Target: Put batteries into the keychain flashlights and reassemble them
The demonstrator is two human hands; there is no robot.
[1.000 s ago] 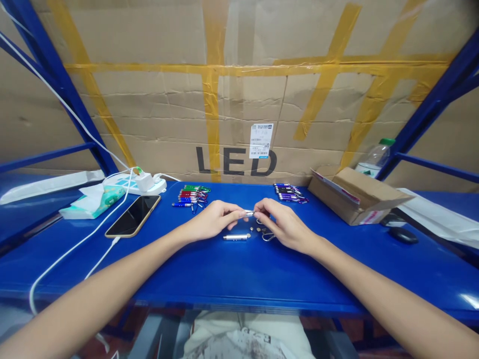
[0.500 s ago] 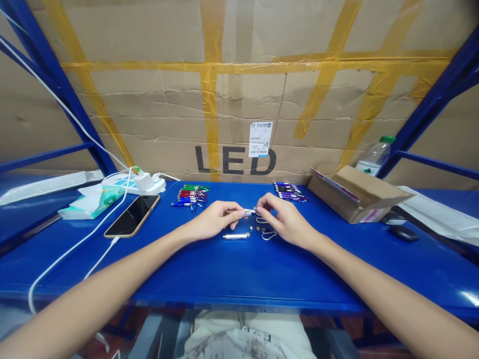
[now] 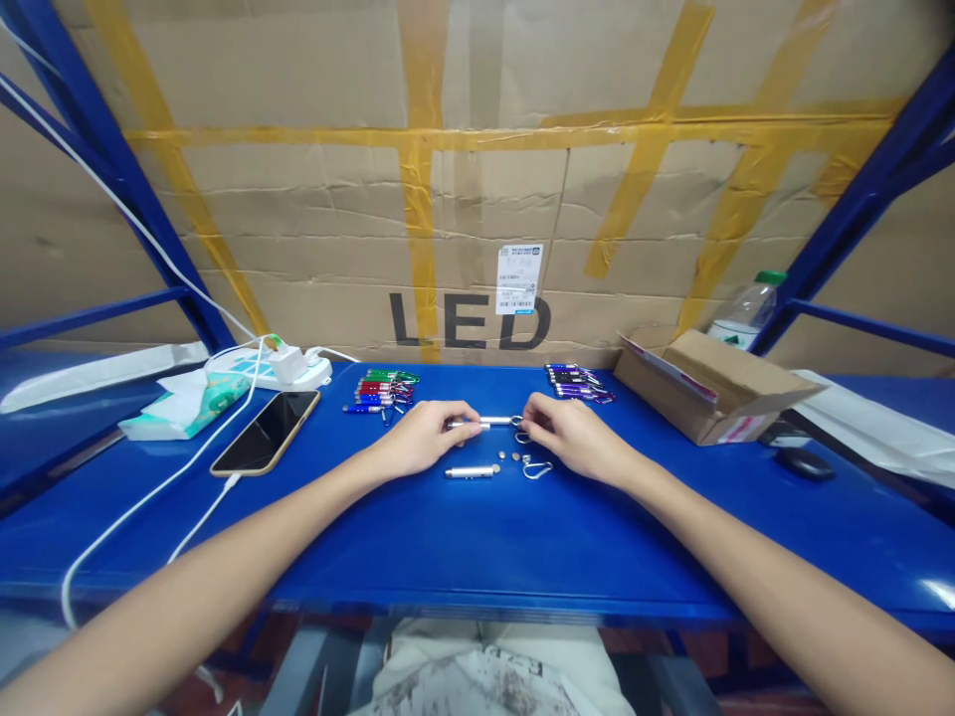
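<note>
My left hand pinches a slim silver penlight tube between thumb and fingers. Just behind it lies another silver penlight, its right end reaching a carabiner clip at the fingertips of my right hand. The right fingers are closed around that clip, and their grip is partly hidden. Nearer to me a silver penlight body rests on the table, with a small button cell at its end. More button cells and a loose silver carabiner with a small cap lie beside it.
Coloured penlights with clips lie in a left group and a right group on the blue table. A phone, tissue pack and power strip stand left; an opened cardboard box and black mouse right.
My hands have drawn slightly apart, the left moving a little left and the right a little right. The silver tube in the left hand and the penlight behind it show more clearly.
</note>
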